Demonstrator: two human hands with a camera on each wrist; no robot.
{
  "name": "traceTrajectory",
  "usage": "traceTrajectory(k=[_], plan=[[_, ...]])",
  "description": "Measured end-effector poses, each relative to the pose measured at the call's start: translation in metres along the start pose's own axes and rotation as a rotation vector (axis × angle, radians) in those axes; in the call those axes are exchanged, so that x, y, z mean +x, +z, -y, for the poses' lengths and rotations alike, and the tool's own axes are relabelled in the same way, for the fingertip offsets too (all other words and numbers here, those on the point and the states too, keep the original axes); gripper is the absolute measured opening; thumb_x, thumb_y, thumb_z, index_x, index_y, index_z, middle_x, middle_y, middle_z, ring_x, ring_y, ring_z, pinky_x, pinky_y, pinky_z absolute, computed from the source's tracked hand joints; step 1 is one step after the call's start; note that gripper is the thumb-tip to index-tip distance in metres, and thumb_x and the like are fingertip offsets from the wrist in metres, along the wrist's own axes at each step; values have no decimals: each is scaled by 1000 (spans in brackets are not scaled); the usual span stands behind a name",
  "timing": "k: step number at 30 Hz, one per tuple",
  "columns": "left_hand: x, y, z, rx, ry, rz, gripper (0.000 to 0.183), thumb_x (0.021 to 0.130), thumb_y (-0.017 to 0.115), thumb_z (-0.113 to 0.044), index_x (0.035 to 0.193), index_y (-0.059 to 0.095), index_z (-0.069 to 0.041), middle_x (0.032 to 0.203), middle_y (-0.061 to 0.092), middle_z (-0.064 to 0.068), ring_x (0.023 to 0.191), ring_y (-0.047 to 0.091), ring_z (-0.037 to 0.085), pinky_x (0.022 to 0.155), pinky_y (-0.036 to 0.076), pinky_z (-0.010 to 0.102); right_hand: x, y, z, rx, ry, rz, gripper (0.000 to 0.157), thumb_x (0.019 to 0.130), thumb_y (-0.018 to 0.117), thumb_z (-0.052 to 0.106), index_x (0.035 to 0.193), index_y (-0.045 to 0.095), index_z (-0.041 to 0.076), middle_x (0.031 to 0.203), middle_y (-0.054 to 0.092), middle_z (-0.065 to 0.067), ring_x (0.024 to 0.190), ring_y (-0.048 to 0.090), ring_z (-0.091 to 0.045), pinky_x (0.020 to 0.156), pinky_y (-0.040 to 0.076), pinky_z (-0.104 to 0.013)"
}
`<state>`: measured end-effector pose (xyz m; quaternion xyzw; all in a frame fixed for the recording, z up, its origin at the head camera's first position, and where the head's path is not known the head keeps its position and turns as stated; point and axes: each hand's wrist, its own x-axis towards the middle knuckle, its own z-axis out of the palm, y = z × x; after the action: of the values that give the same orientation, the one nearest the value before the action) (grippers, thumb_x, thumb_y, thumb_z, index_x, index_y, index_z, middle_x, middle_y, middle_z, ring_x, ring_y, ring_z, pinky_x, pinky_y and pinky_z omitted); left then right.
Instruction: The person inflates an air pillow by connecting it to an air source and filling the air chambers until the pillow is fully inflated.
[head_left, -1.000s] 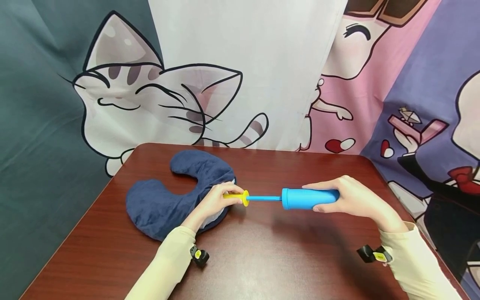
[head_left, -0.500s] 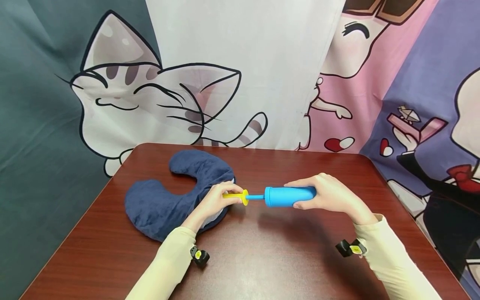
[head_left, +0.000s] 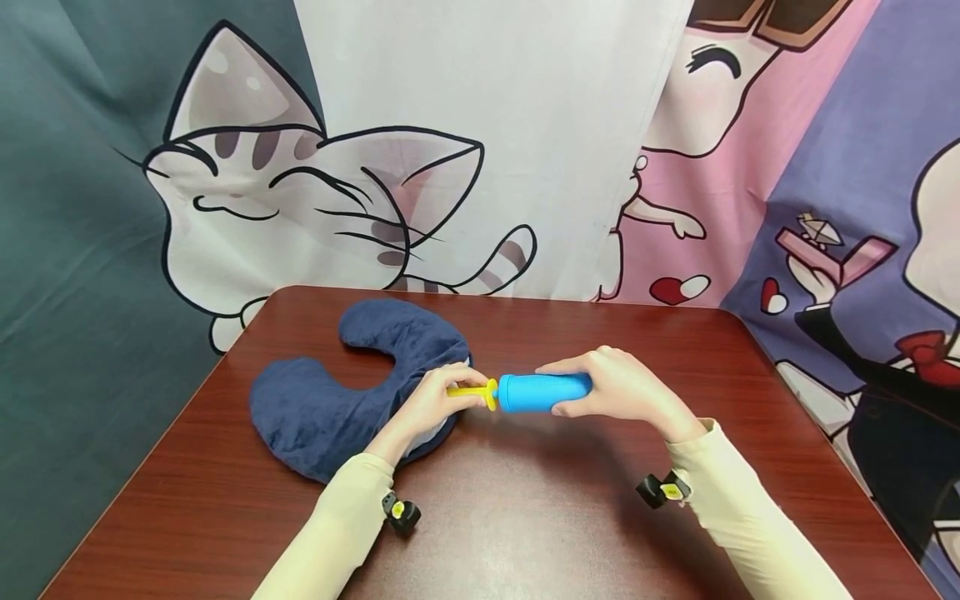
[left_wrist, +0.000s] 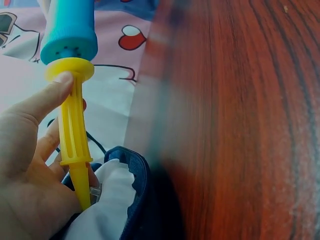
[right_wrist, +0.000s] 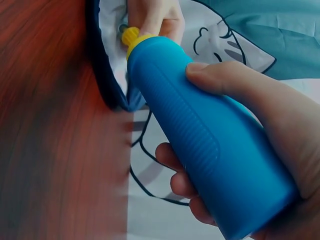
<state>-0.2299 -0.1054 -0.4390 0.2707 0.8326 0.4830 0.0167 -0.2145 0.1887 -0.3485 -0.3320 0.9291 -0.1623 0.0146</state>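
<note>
A blue hand pump (head_left: 542, 392) spans the space between both hands, level above the table. My right hand (head_left: 626, 393) grips its barrel, thumb on one side and fingers curled round the other. My left hand (head_left: 433, 404) pinches the yellow nozzle (left_wrist: 75, 122) between thumb and fingers. The nozzle's tapered tip reaches a small clear valve (left_wrist: 95, 191) in the white inner lining (left_wrist: 107, 202); how deep it sits is hidden. That lining shows through the open edge of a navy U-shaped neck pillow (head_left: 330, 417), which lies beside my left hand.
The reddish-brown wooden table (head_left: 510, 517) carries the pillow on its left half. Behind it hangs a cartoon-printed cloth (head_left: 570, 150). Each sleeve has a small black camera (head_left: 405, 517) strapped at the wrist.
My right hand has moved left with the barrel, and the blue rod has slid in until the barrel is almost against the yellow nozzle flange. My left hand and the pillow stay put.
</note>
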Motion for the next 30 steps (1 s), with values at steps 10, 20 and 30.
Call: traceTrajectory(k=[10, 20, 30], plan=[[0, 0, -2, 9, -11, 25, 21, 90, 73, -21, 111, 73, -18, 105, 70, 0, 96, 61, 14, 83, 50, 28, 4, 4, 7, -40, 13, 86, 66, 72, 84, 51, 133, 62, 34, 115, 71, 6, 92, 63, -14, 74, 50, -33], [0, -1, -2, 48, 27, 26, 24, 88, 75, -23, 110, 73, -15, 101, 69, 3, 93, 63, 15, 80, 50, 26, -13, -9, -6, 18, 17, 145, 64, 76, 82, 43, 135, 59, 33, 116, 70, 5, 93, 61, -14, 75, 51, -33], [-1, -1, 1, 54, 2, 20, 23, 87, 75, -23, 110, 73, -17, 98, 69, 1, 92, 63, 13, 79, 50, 25, -42, -25, -17, -93, 22, 77, 68, 75, 83, 46, 137, 57, 39, 114, 71, 9, 88, 61, -9, 73, 48, -32]])
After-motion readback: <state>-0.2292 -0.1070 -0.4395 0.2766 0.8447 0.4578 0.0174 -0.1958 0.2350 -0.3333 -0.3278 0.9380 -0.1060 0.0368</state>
